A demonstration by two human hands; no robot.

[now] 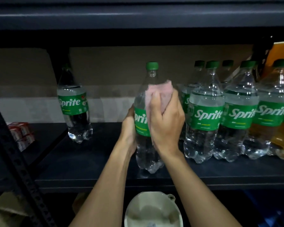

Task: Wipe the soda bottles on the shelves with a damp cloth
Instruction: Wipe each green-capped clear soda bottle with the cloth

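A clear Sprite bottle with a green cap and green label stands near the front edge of the dark shelf. My left hand grips its left side at the label. My right hand holds a pink cloth pressed against the bottle's right shoulder. The cloth covers part of the label and upper body. A single Sprite bottle stands apart at the back left. A group of several Sprite bottles stands packed together on the right.
The upper shelf hangs low over the bottles. A dark perforated upright slants at the left. Small red-and-white packs lie at far left. A white bowl sits below the shelf. An orange-tinted bottle stands at far right.
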